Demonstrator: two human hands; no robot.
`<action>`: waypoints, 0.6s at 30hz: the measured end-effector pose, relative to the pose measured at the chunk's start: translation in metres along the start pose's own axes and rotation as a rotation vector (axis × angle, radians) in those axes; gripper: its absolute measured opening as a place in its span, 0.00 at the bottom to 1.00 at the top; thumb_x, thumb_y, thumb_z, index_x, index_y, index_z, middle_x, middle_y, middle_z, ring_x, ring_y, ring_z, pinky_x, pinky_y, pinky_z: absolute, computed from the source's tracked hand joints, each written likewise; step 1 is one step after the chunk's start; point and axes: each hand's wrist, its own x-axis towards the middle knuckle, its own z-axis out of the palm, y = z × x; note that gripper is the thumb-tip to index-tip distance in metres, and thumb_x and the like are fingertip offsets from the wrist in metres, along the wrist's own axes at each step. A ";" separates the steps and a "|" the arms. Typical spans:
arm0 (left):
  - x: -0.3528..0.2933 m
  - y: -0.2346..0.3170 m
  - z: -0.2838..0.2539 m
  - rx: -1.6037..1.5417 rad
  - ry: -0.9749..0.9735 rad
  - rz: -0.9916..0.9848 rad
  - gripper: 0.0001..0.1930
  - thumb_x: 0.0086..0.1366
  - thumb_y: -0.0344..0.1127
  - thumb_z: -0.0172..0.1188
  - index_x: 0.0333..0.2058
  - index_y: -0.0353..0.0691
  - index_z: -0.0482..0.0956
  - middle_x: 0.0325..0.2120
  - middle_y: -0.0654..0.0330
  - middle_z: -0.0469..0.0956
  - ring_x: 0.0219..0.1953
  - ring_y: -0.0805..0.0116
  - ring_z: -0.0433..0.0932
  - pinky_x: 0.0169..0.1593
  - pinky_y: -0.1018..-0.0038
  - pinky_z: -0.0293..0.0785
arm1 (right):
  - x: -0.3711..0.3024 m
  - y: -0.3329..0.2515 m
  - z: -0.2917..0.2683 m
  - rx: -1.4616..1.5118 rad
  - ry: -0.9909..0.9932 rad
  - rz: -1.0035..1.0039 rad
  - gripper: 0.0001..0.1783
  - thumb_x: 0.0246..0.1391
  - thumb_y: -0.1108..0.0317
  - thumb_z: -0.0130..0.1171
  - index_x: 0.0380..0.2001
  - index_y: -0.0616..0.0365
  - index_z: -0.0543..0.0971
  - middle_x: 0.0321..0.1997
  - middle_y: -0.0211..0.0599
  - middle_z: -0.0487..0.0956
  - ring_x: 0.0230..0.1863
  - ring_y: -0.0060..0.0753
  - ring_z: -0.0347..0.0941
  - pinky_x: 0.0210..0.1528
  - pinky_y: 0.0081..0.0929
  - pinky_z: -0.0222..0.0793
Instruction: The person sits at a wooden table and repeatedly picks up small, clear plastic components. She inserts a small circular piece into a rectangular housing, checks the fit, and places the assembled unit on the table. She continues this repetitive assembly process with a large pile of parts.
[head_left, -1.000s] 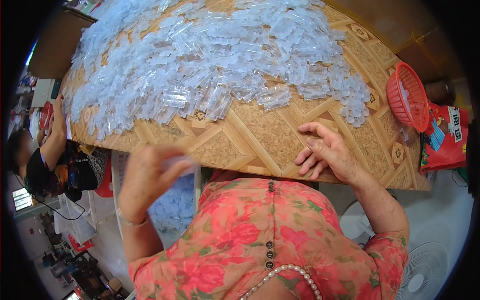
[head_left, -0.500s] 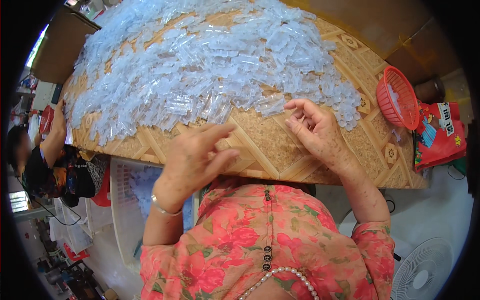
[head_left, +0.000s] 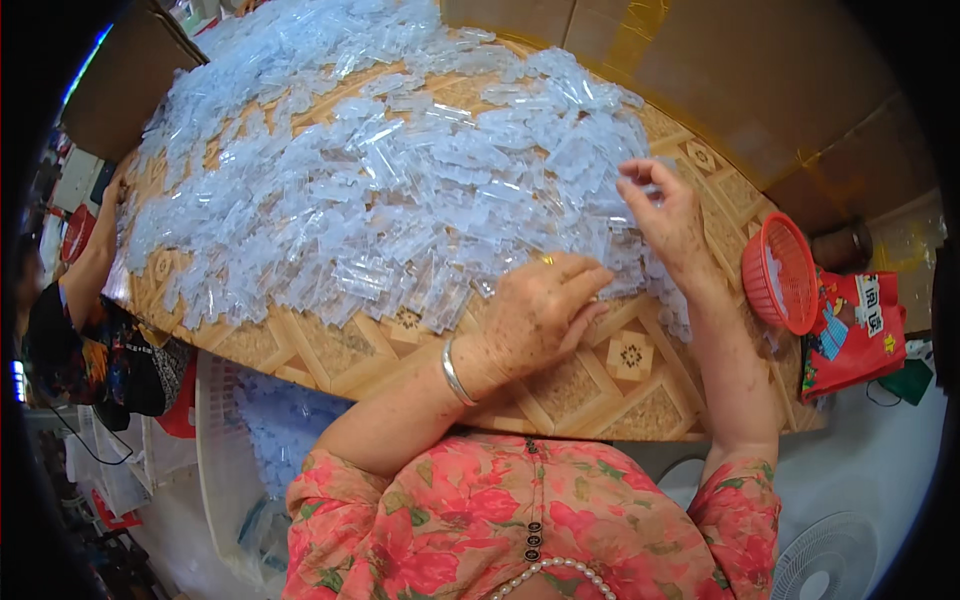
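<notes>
A broad heap of clear, bluish flat plastic pieces (head_left: 400, 190) spreads over the table. My left hand (head_left: 540, 310), with a silver bangle at its wrist, reaches across to the heap's front right edge. Its fingers lie close together with the thumb beneath; whatever they may hold is hidden. Further right and farther back, my right hand (head_left: 668, 215) hovers at the heap's right side. Its fingers are bent, with a gap between thumb and forefinger and nothing visible gripped there. Small round clear pieces (head_left: 672, 300) lie beside my right forearm, partly covered by it.
The wood-patterned table (head_left: 630, 360) curves in front of me. A red plastic basket (head_left: 778, 275) with clear pieces inside stands at right, beside a red bag (head_left: 855, 330). Cardboard (head_left: 740, 100) walls the far right. Another person's arm (head_left: 95, 245) rests at the left edge. A white crate (head_left: 215, 440) sits below.
My left hand has moved right to the heap's front edge, its fingers closing together. My right hand has moved farther away and right. The view has shifted too.
</notes>
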 end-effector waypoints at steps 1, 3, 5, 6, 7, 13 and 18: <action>-0.003 -0.003 0.001 -0.022 0.027 0.012 0.16 0.58 0.29 0.69 0.46 0.38 0.82 0.42 0.52 0.82 0.41 0.50 0.83 0.43 0.61 0.81 | 0.021 0.011 0.005 -0.073 0.025 -0.083 0.16 0.57 0.63 0.67 0.47 0.58 0.84 0.46 0.41 0.85 0.47 0.37 0.79 0.53 0.33 0.73; -0.005 -0.005 -0.001 -0.028 -0.001 0.004 0.15 0.57 0.28 0.69 0.44 0.37 0.82 0.40 0.54 0.82 0.39 0.53 0.82 0.42 0.63 0.81 | 0.065 0.039 0.017 -0.186 0.060 -0.148 0.19 0.56 0.60 0.67 0.49 0.57 0.84 0.51 0.43 0.84 0.54 0.45 0.77 0.57 0.38 0.71; -0.008 -0.008 -0.003 -0.019 -0.004 -0.021 0.15 0.57 0.27 0.69 0.44 0.36 0.81 0.40 0.54 0.82 0.39 0.53 0.82 0.42 0.64 0.81 | 0.106 0.056 0.029 -0.334 0.087 -0.160 0.22 0.55 0.57 0.67 0.50 0.57 0.83 0.55 0.44 0.82 0.60 0.49 0.74 0.62 0.41 0.69; -0.008 -0.010 -0.003 -0.012 0.010 -0.010 0.14 0.56 0.27 0.69 0.43 0.35 0.81 0.39 0.55 0.81 0.40 0.54 0.82 0.42 0.65 0.80 | 0.124 0.062 0.033 -0.435 0.103 -0.132 0.24 0.55 0.56 0.67 0.51 0.57 0.83 0.57 0.44 0.81 0.62 0.50 0.72 0.63 0.42 0.68; -0.007 -0.011 -0.004 -0.011 0.011 -0.018 0.14 0.56 0.26 0.69 0.42 0.35 0.81 0.39 0.55 0.81 0.40 0.54 0.82 0.42 0.65 0.80 | 0.139 0.063 0.039 -0.530 0.115 -0.109 0.25 0.54 0.54 0.68 0.52 0.57 0.83 0.59 0.44 0.80 0.65 0.50 0.70 0.65 0.43 0.66; -0.005 -0.012 -0.008 -0.012 0.035 -0.064 0.15 0.54 0.27 0.70 0.41 0.35 0.81 0.38 0.55 0.81 0.42 0.53 0.81 0.45 0.64 0.80 | 0.175 0.056 0.062 -0.614 -0.064 0.089 0.30 0.49 0.51 0.71 0.52 0.56 0.82 0.61 0.43 0.79 0.67 0.49 0.67 0.69 0.41 0.63; -0.007 -0.017 -0.005 0.057 -0.020 -0.099 0.14 0.53 0.28 0.71 0.40 0.36 0.82 0.38 0.54 0.81 0.44 0.52 0.80 0.46 0.63 0.80 | 0.135 0.048 0.053 -0.343 0.063 -0.204 0.19 0.52 0.58 0.72 0.43 0.57 0.83 0.52 0.39 0.83 0.59 0.44 0.72 0.63 0.39 0.66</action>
